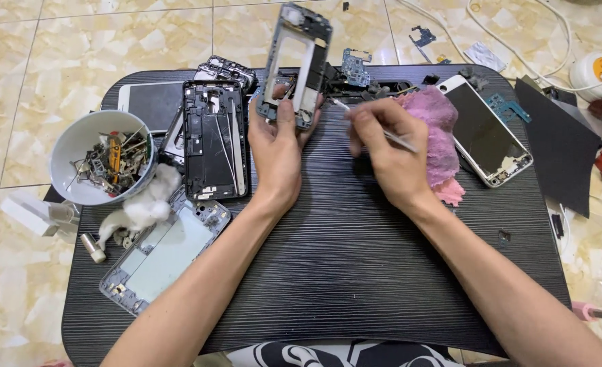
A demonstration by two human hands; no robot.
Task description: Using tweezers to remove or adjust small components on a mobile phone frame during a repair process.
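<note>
Head view: left hand (277,146) is closed around a stripped phone mid-frame (295,64), held upright above the far edge of the table (341,258), near its middle. Frame is gutted: open window through the middle, some bits still at the edges.

Right hand (382,146) pinches a thin swab stick (375,126), tip pointing at the frame's right side, just short of it or barely touching; can't tell which.

Progress, judging by the layout: teardown looks well along. Black inner frame (214,139) lies flat just left of the left hand. Another grey frame with pale panel (161,255) sits at the near-left corner. White bowl (100,156) at the left edge is full of small metal parts. Cotton wad (144,207) beside it. White-bezel screen (488,129) lies at the far-right corner, next to a pink cloth (440,136). Small boards litter the far edge.

Left to do: held frame looks mid-clean; nothing looks reassembled.
</note>
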